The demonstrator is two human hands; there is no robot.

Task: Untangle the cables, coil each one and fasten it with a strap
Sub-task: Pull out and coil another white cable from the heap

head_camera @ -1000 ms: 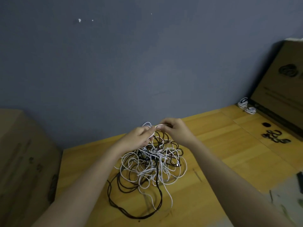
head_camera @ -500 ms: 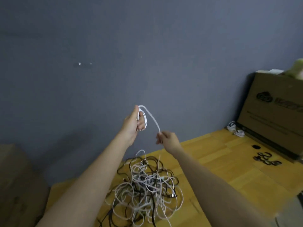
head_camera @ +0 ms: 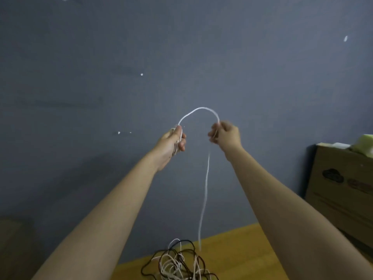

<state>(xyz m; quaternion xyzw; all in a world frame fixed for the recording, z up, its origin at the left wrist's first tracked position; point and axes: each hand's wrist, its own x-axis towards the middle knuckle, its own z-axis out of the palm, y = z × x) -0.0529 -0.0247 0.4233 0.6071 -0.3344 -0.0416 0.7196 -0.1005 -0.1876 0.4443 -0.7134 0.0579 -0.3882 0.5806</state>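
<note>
Both hands are raised high in front of the grey wall. My left hand [head_camera: 172,142] grips a small coil of white cable turns against its palm. From it the white cable [head_camera: 203,199] arches up and over to my right hand [head_camera: 226,136], which pinches it, then hangs straight down. Its lower end runs into the tangle of black and white cables [head_camera: 177,263] lying on the wooden table [head_camera: 242,259] at the bottom of the view.
A brown cardboard box [head_camera: 343,190] with something pale green on top stands against the wall at the right. The corner of another cardboard box [head_camera: 10,239] shows dimly at the lower left.
Both hands have risen from the tangle on the table to well above it, drawing a white cable up out of the pile. The view has tilted up toward the wall.
</note>
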